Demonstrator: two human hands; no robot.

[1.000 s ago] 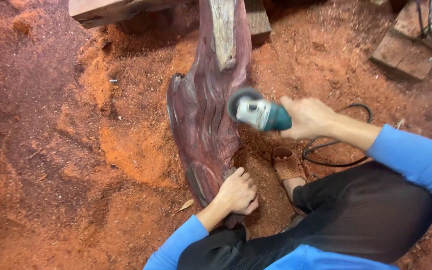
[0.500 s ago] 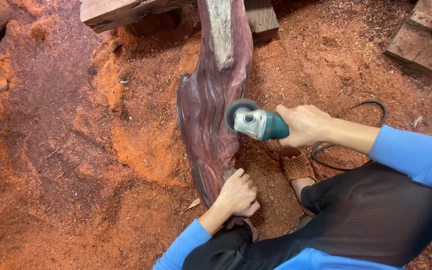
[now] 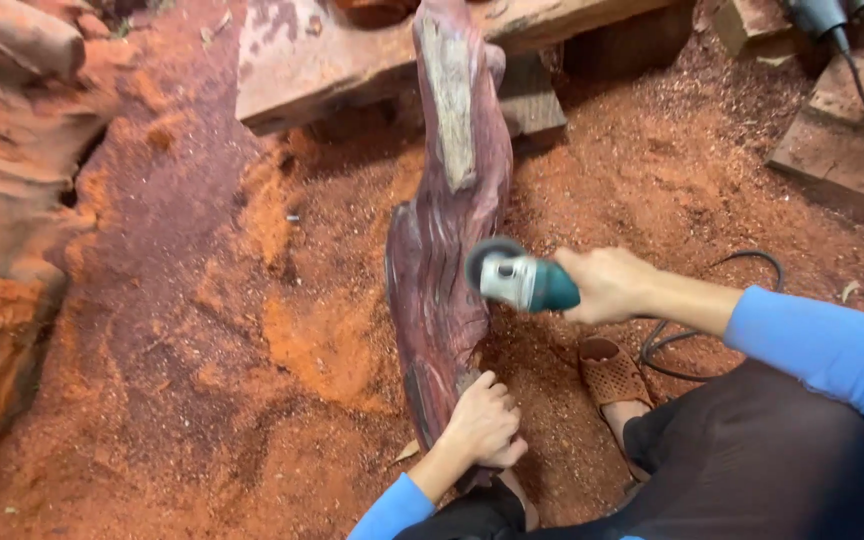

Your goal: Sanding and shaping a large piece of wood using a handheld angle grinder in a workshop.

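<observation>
Down on the sawdust-covered floor, the right hand is wrapped tight around a green angle grinder, its disc seemingly against the purple wood slab. The left hand presses, fingers curled, on the slab's near end.

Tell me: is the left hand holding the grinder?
No, the left hand grips the wood piece's lower end; the right hand holds the grinder.

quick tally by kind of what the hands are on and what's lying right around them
long reddish wood piece: 1
angle grinder: 1, in the right hand
brown sandal: 1
black cable: 1
flat wood blocks: 2
left hand rests on the wood piece
total: 6 things
</observation>
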